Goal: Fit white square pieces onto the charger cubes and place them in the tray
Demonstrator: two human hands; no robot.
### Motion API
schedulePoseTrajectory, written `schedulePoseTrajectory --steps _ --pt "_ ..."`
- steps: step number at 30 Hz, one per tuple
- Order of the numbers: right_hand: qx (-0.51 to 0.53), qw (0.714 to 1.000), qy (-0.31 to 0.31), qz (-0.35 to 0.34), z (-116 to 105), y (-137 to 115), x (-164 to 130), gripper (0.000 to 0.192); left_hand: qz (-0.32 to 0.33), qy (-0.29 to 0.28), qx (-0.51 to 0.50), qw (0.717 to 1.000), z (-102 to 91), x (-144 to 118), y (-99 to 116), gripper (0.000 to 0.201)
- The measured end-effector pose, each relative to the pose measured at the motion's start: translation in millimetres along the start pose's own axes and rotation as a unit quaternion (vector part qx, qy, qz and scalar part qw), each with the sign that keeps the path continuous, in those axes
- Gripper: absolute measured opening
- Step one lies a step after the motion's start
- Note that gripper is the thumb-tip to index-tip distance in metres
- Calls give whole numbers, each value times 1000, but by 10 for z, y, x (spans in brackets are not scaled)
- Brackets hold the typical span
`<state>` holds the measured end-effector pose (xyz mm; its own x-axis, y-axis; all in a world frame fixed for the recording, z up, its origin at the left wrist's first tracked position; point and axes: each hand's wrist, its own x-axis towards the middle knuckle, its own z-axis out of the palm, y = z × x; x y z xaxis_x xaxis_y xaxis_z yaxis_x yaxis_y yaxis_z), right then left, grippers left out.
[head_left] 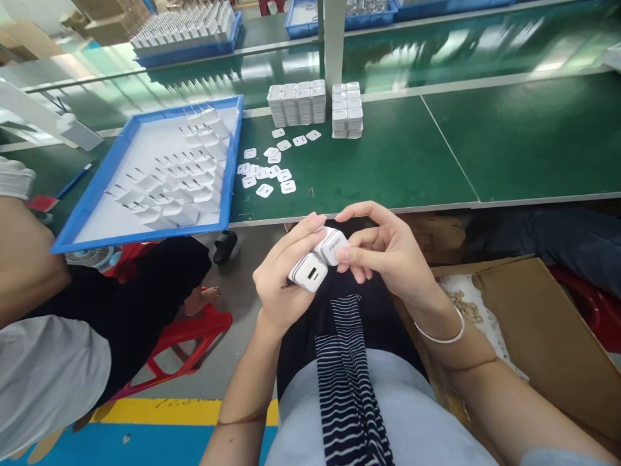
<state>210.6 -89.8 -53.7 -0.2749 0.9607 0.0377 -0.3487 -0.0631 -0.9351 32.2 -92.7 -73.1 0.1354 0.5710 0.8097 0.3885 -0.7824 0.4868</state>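
Over my lap, my left hand [291,272] wraps round two white plug chargers side by side. The nearer charger [309,274] turns its end face up, with two dark port slots showing. On the other charger [334,247] the end face carries faint grey lettering and shows no slot that I can make out. My right hand [383,249] has its thumb against that second charger's end, the index finger arched above and the other fingers curled beside it. Behind the hands, several loose white cover plates [288,186] with small slots lie scattered on the green table [388,162].
Left on the table stands a blue-rimmed tray [231,162] with rows of white chargers, pins up. Stacks of white plates [297,103] stand farther back by a post. A co-worker's arm [29,259] is at the left. To my right is an open cardboard box [543,323].
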Motion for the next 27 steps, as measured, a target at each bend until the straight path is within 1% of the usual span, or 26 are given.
schedulePoseTrajectory --steps 6,16,19,21,22,24,26,27 --pt "17 999 -21 24 -18 -13 29 44 13 -14 -4 1000 -17 26 -8 39" --pt "-14 1000 -4 9 -8 13 50 45 0 0 1 1000 16 17 -20 40" --pt "-54 998 23 2 9 43 67 46 -48 13 -11 999 25 -10 -21 40" --pt "-64 998 27 -6 5 87 93 48 -86 23 -37 995 31 -19 -29 42" --pt "-58 998 15 -11 -8 114 113 51 -107 21 -55 993 32 -20 -39 42" --pt "-20 999 -37 -27 -55 175 166 55 -147 6 -106 983 29 -19 -73 42" --pt "25 995 -88 -47 -120 233 232 49 -187 -15 -186 965 17 -21 -126 44" --pt "37 993 -101 -54 -150 257 266 45 -206 -23 -237 949 8 -26 -157 45"
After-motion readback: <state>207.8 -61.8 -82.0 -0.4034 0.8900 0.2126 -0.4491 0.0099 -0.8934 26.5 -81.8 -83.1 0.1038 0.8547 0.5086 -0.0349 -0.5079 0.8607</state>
